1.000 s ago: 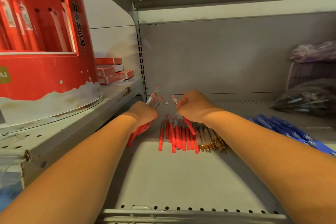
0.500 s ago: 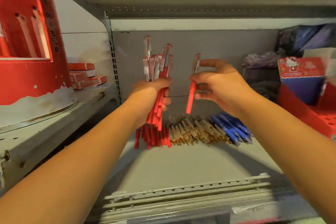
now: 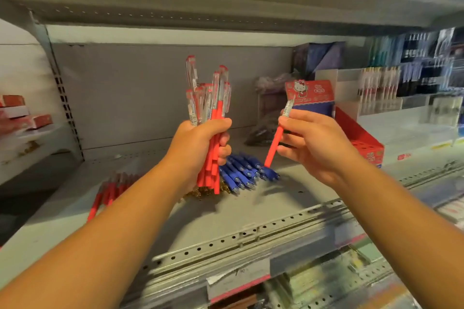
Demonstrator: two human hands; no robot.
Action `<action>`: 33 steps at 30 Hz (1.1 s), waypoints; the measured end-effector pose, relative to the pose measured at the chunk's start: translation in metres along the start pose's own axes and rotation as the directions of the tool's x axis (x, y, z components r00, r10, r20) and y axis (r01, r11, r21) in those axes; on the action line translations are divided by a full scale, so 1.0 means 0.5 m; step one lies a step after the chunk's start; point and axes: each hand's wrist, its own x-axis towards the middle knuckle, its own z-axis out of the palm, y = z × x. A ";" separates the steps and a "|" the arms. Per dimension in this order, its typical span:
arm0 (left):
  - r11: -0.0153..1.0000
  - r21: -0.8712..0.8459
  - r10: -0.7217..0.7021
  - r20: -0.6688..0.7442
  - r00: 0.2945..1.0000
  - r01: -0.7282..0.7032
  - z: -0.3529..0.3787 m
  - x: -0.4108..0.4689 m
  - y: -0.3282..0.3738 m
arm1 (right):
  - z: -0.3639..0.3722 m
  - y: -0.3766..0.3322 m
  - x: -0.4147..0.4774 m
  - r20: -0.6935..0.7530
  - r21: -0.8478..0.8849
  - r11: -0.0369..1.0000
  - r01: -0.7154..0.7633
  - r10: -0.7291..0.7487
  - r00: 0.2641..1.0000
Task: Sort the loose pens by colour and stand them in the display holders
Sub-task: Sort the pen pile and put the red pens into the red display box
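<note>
My left hand [image 3: 198,143] grips a bunch of red pens [image 3: 209,98] upright, clear caps up, above the grey shelf [image 3: 226,213]. My right hand [image 3: 311,143] pinches a single red pen [image 3: 275,143], tilted, cap toward the upper right. On the shelf lie loose red pens [image 3: 108,193] at the left, gold-tipped pens [image 3: 200,192] partly hidden behind my left hand, and blue pens [image 3: 246,170] between my hands. A red display holder [image 3: 359,140] with a perforated top and a cartoon-cat backing card stands to the right of my right hand.
Dark plastic bags [image 3: 263,130] lie at the back of the shelf. Clear racks of packaged pens [image 3: 391,88] fill the right side. Red boxes [image 3: 27,118] sit on the neighbouring shelf at the left. A shelf board hangs overhead.
The view has swung right, bringing the red holder and pen racks into sight. Both hands, still holding their pens, have moved right over the blue pens.
</note>
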 end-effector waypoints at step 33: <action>0.943 0.208 0.318 -0.321 0.892 -0.261 0.431 0.359 -0.114 | -0.404 -0.029 0.372 0.205 -0.265 0.898 0.350 -0.303 0.931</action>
